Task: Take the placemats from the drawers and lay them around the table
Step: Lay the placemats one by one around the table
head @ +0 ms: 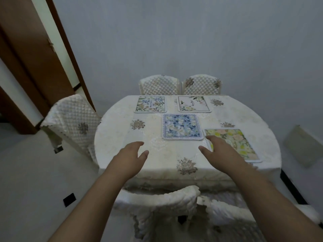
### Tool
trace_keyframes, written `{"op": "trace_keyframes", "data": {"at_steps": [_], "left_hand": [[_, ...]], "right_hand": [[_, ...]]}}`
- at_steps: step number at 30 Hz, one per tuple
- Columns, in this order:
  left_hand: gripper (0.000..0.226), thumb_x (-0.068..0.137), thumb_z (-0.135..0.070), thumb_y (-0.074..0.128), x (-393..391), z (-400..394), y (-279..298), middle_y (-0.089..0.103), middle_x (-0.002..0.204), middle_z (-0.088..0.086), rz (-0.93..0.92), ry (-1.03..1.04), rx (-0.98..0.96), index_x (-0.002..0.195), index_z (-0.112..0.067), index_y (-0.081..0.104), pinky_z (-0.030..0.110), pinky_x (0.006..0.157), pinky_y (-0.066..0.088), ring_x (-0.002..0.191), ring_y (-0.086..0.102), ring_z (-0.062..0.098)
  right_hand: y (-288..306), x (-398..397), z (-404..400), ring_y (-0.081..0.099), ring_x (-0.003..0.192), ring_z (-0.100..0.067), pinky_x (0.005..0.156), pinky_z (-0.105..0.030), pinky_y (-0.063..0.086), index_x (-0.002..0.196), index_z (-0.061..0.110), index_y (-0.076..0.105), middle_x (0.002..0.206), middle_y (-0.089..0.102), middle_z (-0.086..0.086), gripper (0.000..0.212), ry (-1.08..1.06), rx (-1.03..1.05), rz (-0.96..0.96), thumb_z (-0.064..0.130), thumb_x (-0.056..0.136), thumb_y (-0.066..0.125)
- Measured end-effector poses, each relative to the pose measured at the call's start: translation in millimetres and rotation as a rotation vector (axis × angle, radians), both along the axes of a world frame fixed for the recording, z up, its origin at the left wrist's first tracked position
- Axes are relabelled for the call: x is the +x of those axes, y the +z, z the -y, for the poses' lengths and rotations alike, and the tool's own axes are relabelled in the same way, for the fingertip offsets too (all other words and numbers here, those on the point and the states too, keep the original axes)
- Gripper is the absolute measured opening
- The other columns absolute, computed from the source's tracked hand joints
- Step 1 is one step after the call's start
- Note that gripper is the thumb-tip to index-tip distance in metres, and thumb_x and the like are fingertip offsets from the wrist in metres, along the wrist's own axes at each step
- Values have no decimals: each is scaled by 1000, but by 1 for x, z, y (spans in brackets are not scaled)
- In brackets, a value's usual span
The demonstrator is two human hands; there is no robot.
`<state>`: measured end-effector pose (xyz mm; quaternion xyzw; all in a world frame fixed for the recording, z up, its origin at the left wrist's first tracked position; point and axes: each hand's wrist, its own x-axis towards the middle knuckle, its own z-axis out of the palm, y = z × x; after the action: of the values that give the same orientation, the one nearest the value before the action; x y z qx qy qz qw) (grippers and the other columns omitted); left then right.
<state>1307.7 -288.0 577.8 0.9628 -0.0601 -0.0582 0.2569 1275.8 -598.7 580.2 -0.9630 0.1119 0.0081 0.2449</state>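
Observation:
Several floral placemats lie on the table (118,130), which has a cream cloth. A green-and-blue placemat (150,104) and a white placemat (194,103) sit at the far side. A blue placemat (182,126) lies in the middle. A yellow-green placemat (234,144) lies at the near right. My right hand (218,151) is open, its fingers resting over the near left corner of the yellow-green placemat. My left hand (131,156) hovers open over bare cloth at the near left, holding nothing.
Two quilted chairs (180,84) stand at the far side, one chair (73,123) at the left, and two chair backs (157,199) right below me. A brown door (35,67) stands at the left. A grey wall is behind the table.

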Motion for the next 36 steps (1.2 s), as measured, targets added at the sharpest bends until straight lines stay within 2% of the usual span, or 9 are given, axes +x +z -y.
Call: {"op": "trace_keyframes", "data": {"at_steps": [7, 11, 20, 24, 28, 31, 33, 34, 36], "left_hand": [[51, 102, -49, 47, 17, -15, -13, 43, 155, -3, -28, -23, -69, 149, -29, 44, 33, 108, 38, 134, 49, 17], [51, 101, -47, 50, 48, -21, -25, 43, 156, -4, -44, -26, -71, 149, -28, 45, 36, 115, 35, 142, 40, 19], [58, 102, -48, 48, 177, 27, -68, 34, 162, -3, -157, -45, -35, 155, -32, 32, 39, 115, 36, 142, 41, 20], [60, 102, -43, 49, 243, 69, -112, 34, 162, 2, -241, -45, -45, 157, -28, 28, 35, 115, 31, 145, 37, 21], [67, 100, -43, 55, 299, 108, -161, 39, 158, 9, -384, 37, -171, 158, -27, 27, 38, 114, 37, 140, 45, 25], [71, 98, -41, 59, 337, 132, -195, 35, 161, 8, -487, 111, -321, 158, -24, 25, 39, 114, 38, 142, 42, 24], [70, 99, -37, 59, 357, 144, -212, 39, 158, 7, -544, 154, -364, 158, -19, 26, 30, 104, 40, 138, 46, 24], [68, 99, -36, 59, 365, 149, -219, 43, 154, 7, -571, 173, -373, 157, -17, 29, 27, 99, 40, 135, 48, 24], [68, 91, -42, 61, 378, 157, -233, 51, 145, 7, -603, 200, -377, 150, -17, 39, 30, 101, 44, 126, 54, 26]], "right_hand": [[-8, 27, -19, 52, 127, -23, 103, -40, 43, 150, 25, 38, 152, 44, -3, 66, -43, 48, -41, 57, 94, 53], [-24, 61, -25, 53, 125, -23, 101, -38, 42, 150, 25, 38, 149, 46, -4, 66, -59, 89, -76, 56, 95, 54], [-83, 189, 19, 46, 136, -26, 107, -39, 39, 153, 19, 35, 157, 36, -6, 71, -84, 152, -172, 53, 94, 58], [-118, 260, 45, 47, 135, -27, 103, -35, 40, 151, 15, 37, 154, 41, -6, 68, -146, 274, -187, 44, 94, 63], [-167, 317, 71, 61, 113, -26, 98, -43, 49, 125, 21, 58, 131, 63, -7, 38, -217, 356, -223, 35, 91, 67], [-201, 343, 88, 61, 101, -25, 87, -36, 50, 119, 20, 58, 116, 64, -5, 35, -305, 398, -264, 31, 89, 70], [-227, 358, 101, 62, 96, -27, 85, -39, 54, 114, 19, 55, 111, 63, -7, 42, -388, 405, -318, 37, 82, 75], [-240, 364, 107, 62, 96, -30, 86, -43, 56, 117, 16, 55, 111, 63, -10, 55, -440, 393, -350, 45, 75, 77], [-273, 377, 121, 61, 102, -35, 91, -48, 54, 125, 13, 53, 117, 61, -14, 84, -518, 325, -407, 63, 60, 71]]}}
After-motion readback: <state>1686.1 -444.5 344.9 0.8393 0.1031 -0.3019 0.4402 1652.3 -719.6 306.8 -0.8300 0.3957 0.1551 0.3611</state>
